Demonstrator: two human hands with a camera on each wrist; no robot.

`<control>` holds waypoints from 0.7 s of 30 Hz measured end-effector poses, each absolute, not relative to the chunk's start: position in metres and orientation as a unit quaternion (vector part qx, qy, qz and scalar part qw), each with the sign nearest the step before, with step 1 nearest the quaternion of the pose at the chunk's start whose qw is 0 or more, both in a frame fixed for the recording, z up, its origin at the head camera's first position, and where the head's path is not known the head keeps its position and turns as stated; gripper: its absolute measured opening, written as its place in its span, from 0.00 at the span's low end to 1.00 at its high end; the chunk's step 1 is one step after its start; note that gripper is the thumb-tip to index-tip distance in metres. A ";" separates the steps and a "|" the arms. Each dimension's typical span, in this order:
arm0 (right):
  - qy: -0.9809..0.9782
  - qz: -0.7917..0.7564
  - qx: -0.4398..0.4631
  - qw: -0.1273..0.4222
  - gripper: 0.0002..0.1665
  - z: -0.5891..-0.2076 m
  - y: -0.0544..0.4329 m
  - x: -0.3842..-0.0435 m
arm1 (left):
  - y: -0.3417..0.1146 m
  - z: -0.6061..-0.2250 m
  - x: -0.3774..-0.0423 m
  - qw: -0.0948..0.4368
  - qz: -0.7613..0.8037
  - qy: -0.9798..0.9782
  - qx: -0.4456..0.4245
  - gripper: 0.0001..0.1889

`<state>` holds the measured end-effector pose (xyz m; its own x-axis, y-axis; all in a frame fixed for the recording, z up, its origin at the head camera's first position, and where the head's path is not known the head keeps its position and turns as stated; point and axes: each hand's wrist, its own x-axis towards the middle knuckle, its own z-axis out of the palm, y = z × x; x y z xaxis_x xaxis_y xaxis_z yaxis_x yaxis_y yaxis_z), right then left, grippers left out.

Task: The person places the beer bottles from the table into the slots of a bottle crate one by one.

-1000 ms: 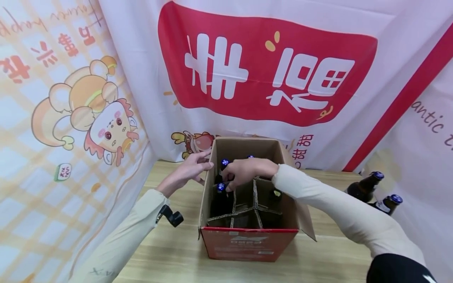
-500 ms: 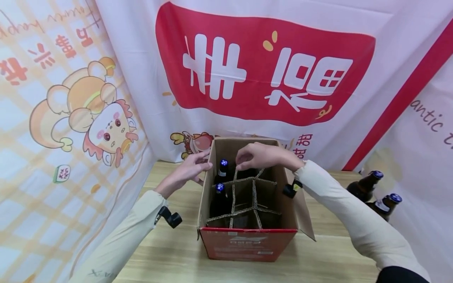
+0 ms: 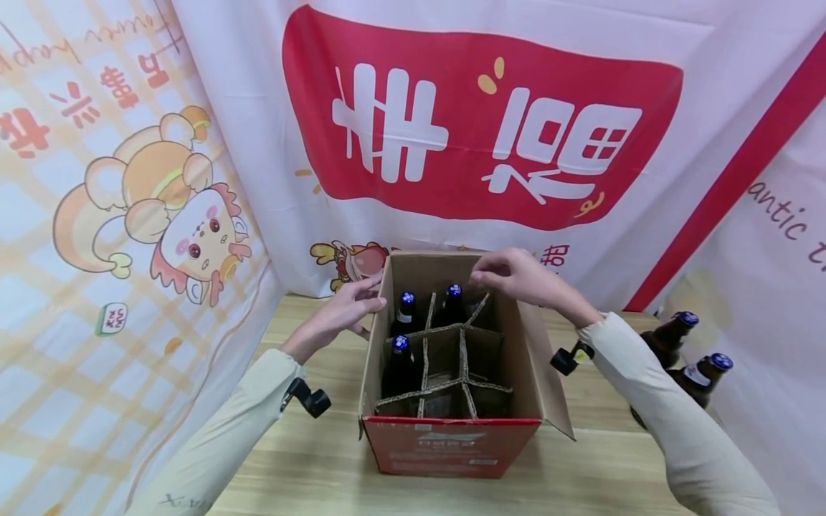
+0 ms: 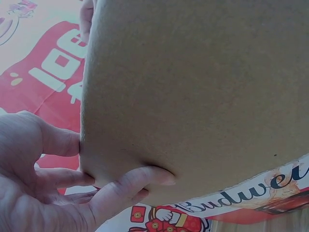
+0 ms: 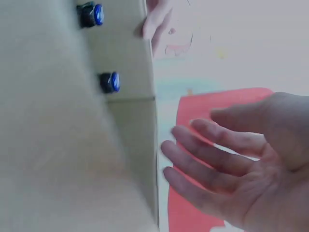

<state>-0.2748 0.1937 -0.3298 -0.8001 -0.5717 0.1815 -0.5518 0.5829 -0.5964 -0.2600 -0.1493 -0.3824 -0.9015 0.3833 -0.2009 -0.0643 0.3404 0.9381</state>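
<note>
The right hand (image 3: 525,278) has shifted rightward since half a second ago, when it hid the far middle slot. It now hangs by the far right corner of the tall open-topped cardboard box with a red printed front (image 3: 452,448), and its grip is loose: fingers bent a little, spread apart, holding nothing.

That move uncovers the dark glass bottle with a blue cap (image 3: 454,304), standing upright in the far middle slot of the brown corrugated cardboard divider (image 3: 463,351). Two matching blue-capped bottles stand in the left column, the farther one (image 3: 406,312) just beyond the nearer one (image 3: 401,365); their places look unchanged. The left hand (image 3: 342,309) also stays put, its grip clamped on the edge of a plain brown cardboard flap (image 4: 183,96) on the box's left side (probably to steady it).

Two brown glass bottles, also blue-capped, stand on the pale wood-grain worktop (image 3: 310,459) right of the box, one farther back (image 3: 671,337), one nearer (image 3: 706,376), partly behind the right sleeve (image 3: 671,408). For the work in hand, the right hand seems finished with the middle bottle and is free.
</note>
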 end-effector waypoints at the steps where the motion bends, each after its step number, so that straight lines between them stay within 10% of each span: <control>1: 0.890 -0.335 -0.309 0.002 0.10 -0.331 0.198 -0.275 | -0.149 -0.383 -0.260 0.199 0.567 0.792 0.102 0.36; 21: 0.833 -0.509 -0.147 -0.158 0.16 -0.392 0.280 -0.268 | -0.151 -0.384 -0.262 0.213 0.575 0.784 0.099 0.36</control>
